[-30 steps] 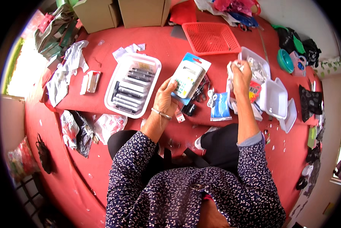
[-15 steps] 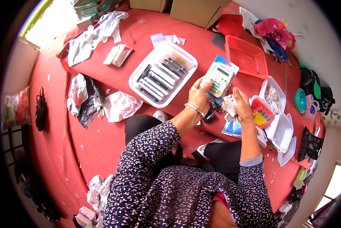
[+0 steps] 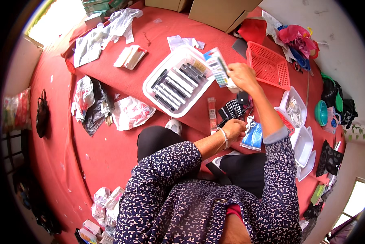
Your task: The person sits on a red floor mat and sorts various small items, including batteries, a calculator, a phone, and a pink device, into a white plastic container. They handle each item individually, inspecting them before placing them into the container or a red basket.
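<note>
My right hand grips a white calculator on blue backing, tilted beside the right rim of a white plastic basket. A scrap of whitish cloth shows under that hand. Black marker pens and white-barrelled ones lie in rows inside the basket. Lower down, my left hand has its fingers drawn together; what they hold, if anything, is hidden. By its fingertips are a blue packet and a white cord. A black-and-white patterned item and a narrow red box lie close by.
A red mesh basket stands at the far right, with open white containers nearer. Cardboard boxes line the back. Plastic bags and a stack of packets lie on the red cloth at left.
The calculator has passed from my left hand to my right and moved left toward the white basket. My left hand has dropped down near the blue packet.
</note>
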`<action>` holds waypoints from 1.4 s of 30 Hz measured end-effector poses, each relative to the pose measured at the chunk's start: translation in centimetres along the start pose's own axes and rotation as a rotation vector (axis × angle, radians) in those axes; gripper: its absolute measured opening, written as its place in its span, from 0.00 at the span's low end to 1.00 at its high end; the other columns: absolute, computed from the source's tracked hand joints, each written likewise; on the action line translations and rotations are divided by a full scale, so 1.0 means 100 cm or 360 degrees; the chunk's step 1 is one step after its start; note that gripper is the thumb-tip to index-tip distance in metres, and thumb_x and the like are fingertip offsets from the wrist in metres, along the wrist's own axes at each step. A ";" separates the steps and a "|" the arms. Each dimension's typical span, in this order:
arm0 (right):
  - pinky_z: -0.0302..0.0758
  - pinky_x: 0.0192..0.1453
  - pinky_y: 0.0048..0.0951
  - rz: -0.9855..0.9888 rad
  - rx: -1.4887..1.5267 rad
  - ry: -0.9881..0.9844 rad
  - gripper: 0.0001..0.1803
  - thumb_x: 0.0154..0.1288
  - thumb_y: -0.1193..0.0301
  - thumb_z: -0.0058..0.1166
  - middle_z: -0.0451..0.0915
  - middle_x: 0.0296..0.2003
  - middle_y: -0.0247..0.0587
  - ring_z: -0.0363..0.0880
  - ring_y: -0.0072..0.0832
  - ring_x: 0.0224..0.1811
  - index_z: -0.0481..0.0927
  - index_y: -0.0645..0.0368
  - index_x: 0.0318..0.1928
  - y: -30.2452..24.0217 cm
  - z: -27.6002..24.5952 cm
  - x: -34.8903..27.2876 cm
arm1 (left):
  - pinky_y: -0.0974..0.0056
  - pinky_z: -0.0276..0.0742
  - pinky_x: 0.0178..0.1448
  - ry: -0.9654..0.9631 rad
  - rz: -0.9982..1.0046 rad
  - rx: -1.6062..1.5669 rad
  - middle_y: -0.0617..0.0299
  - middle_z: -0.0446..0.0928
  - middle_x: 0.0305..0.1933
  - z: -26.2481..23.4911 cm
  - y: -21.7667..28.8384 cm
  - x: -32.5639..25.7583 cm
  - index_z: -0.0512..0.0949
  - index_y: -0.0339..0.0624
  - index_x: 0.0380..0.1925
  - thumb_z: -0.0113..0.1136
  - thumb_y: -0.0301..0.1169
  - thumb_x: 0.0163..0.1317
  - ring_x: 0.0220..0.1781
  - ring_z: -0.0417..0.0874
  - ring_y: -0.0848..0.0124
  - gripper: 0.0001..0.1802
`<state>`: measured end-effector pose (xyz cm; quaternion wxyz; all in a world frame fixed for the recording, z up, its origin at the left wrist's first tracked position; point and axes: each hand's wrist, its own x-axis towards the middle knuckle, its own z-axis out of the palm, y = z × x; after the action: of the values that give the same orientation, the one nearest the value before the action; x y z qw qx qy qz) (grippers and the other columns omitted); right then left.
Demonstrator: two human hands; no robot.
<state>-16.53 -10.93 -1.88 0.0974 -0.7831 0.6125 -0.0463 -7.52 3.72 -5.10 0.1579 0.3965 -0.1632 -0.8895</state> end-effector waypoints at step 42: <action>0.76 0.31 0.40 0.0435 0.0343 0.0380 0.08 0.52 0.70 0.49 0.78 0.26 0.51 0.80 0.39 0.28 0.77 0.62 0.30 -0.019 0.111 0.072 | 0.63 0.71 0.47 -0.0437 0.0383 0.0906 0.60 0.75 0.43 -0.030 -0.031 0.016 0.70 0.39 0.46 0.53 0.29 0.55 0.45 0.75 0.65 0.18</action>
<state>-10.87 -16.40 -12.71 0.1128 -0.6668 0.7116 -0.1905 -6.71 5.39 -9.34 0.1212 0.2790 -0.4704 -0.8284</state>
